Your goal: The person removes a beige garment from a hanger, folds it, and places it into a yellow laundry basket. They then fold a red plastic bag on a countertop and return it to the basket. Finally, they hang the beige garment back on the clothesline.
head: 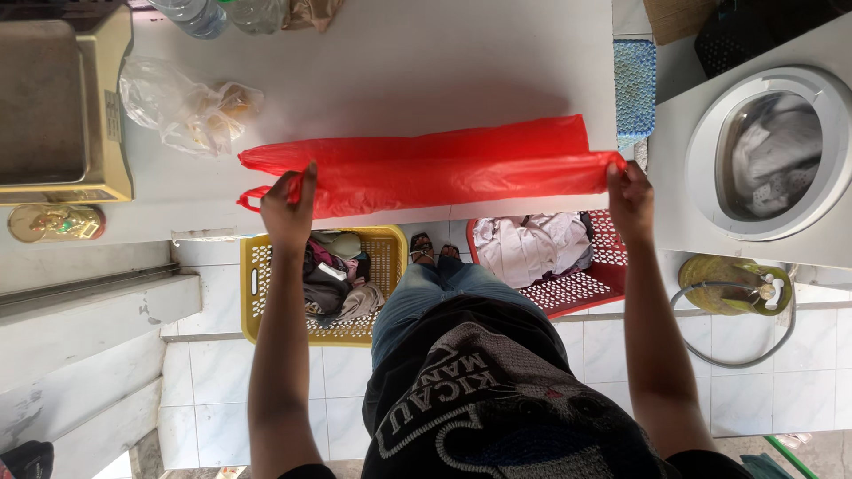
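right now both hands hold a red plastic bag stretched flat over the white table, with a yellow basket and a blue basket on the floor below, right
Not quite: in the head view the second basket is red, not blue. The left hand and right hand do hold the red plastic bag over the white table, beside the yellow basket.

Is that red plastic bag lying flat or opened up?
Flat. The red plastic bag lies stretched along the white table edge, left hand at its handle end, right hand at the other.

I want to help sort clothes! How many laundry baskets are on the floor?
2. A yellow basket sits below the left hand, full of dark clothes. A red basket sits below the right hand, holding white clothes. More could be hidden under the table.
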